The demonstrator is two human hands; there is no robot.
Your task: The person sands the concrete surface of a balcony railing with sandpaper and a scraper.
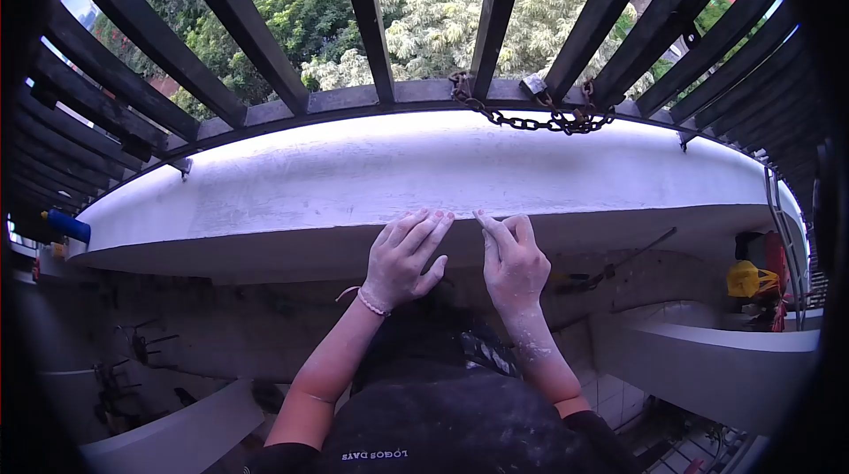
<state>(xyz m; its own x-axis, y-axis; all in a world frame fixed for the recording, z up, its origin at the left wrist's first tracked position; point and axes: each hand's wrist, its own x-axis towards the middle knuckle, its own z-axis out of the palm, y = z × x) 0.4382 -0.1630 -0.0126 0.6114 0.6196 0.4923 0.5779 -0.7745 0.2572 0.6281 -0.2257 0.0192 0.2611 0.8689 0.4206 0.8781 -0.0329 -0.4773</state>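
My left hand (407, 257) reaches to the front edge of a white ledge (424, 173), fingertips at the edge. Its fingers are stretched out and the thumb stands apart, with nothing seen in it. A beaded bracelet (373, 304) circles that wrist. Just to the right, my right hand (516, 266) also meets the ledge's edge, its fingers partly bent and drawn together at the tips. Whatever lies between those fingertips, if anything, is too small to make out. Whitish powder covers both hands and the right forearm.
Dark railing bars (367, 23) rise behind the ledge, with trees beyond. A rusty chain (557, 123) with a padlock (533, 84) hangs from the rail. A blue cylinder (66, 225) stands at the far left, a yellow item (752, 279) at the right.
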